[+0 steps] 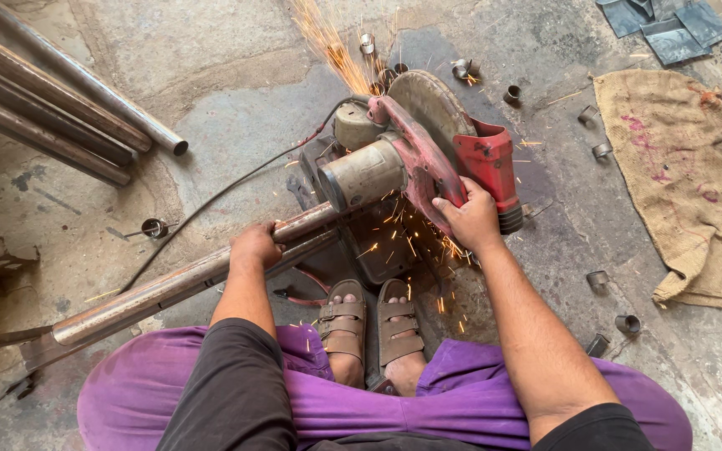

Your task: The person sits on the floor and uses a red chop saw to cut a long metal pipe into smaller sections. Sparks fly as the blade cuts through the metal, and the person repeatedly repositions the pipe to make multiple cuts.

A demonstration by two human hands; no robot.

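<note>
- The left hand [254, 245] is wrapped around a long metal pipe [169, 288], fingers closed over its top, pressing it down.
- The pipe lies low over the concrete floor [236, 125]. Its long axis runs on a slant from the near left edge of the floor up toward the middle. The far end points into the base of a chop saw [403, 159], and the near end sits at a small metal bracket [22, 342] on the left.
- The right hand [468, 219] is clamped on the red handle [486, 167] of the saw, knuckles up, with the round blade guard tilted down over the pipe.
- Orange sparks [327, 42] spray away from the saw toward the far edge of the floor, and smaller ones scatter near the feet.
- Two feet in brown sandals [369, 321] rest side by side just in front of the saw, between knees in purple trousers.
- A bundle of long pipes [52, 108] lies at the far left corner, pointing slantwise toward the middle.
- Short cut rings [602, 280] lie scattered on the floor right of the saw and beyond it.
- A burlap sack [678, 175] is spread flat at the right edge, with dark sheet pieces [670, 25] at the far right corner.
- A black cable [211, 200] trails from the saw toward the left.
</note>
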